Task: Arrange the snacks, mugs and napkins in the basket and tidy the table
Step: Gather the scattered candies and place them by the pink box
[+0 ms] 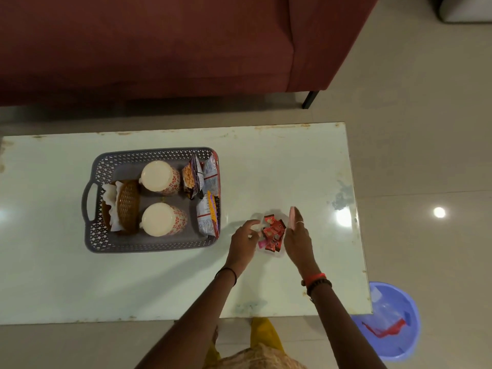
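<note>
Looks like the last-bits stage to me; the grey basket (149,247), a plastic lattice one with a loop handle, sits on the left of the tabletop (159,283) and already holds most of the stuff. There are two mugs (159,177) upside down in it (glazed, with a little red flower print), white napkins (109,198) tucked in a brown woven holder (128,206) at its left end, and crinkly foil snack packets (209,217) standing along its right wall.

What's left is a small heap of red sweets (273,233), shiny little sachets, lying on the tabletop just right of the basket, between the two hands. The right hand (298,235) stands on edge at the heap's right side, fingers straight and pressed together like a little wall; the left hand (243,238) is at the heap's left side with fingers loosely curled, and I can't tell if they're pinching a sachet or just touching.

My guess for the next move is to cup the heap between both hands and lift it over into the basket; slippery wrappers, so a loose scoop might drop a few.
</note>
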A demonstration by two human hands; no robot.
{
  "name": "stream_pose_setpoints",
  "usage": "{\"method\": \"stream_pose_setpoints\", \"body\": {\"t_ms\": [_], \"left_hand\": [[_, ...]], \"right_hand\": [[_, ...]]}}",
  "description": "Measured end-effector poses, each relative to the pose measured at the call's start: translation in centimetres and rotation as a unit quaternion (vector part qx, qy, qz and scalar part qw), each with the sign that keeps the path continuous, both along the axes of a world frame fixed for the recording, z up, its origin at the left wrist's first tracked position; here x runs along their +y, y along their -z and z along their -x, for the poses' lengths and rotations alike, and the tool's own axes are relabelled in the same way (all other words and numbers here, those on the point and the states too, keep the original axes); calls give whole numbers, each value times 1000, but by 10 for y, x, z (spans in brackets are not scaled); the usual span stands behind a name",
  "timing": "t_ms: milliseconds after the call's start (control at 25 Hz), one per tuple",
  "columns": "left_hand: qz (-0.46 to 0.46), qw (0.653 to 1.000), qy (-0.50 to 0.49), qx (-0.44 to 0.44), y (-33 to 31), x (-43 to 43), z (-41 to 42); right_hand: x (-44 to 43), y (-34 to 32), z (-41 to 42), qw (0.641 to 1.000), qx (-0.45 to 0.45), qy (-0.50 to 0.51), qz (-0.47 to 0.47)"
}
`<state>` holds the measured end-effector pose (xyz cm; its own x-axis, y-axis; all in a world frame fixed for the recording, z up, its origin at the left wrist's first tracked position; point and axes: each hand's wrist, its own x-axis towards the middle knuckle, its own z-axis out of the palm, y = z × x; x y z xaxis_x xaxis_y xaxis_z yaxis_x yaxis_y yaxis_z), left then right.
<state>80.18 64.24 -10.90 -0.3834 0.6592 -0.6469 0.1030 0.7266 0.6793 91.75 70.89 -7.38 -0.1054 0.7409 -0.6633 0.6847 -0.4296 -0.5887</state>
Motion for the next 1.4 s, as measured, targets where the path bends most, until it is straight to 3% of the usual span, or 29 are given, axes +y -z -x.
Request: {"method": "stream_pose_setpoints", "body": {"t_ms": [120, 400, 560, 920, 1000, 1120, 1240, 1400], "left_hand": [[10, 999, -37, -32, -3, -1, 0], [13, 1000, -16, -20, -8, -5, 2], [-10, 1000, -3, 2, -10, -5, 0], [-21, 992, 103, 69, -12, -5, 4], [-50, 970, 186, 148, -13, -4, 2], [-63, 910, 325, 249, -11, 0, 2], [-32, 882, 374, 284, -8, 0, 3], [-10, 872, 390, 297, -9, 4, 2]], "right_hand": [[-19, 4, 10, 997, 7, -68, 34], [-35, 1, 16, 988, -92, -124, -24], [-39, 3, 20, 953, -188, -201, -130], [-29, 15, 13, 963, -156, -145, -164], [-21, 15, 13, 978, -111, -88, -156], [-2, 17, 14, 993, -47, -19, -110], [12, 22, 12, 994, -62, -35, -79], [31, 23, 7, 999, -19, 41, -6]]}}
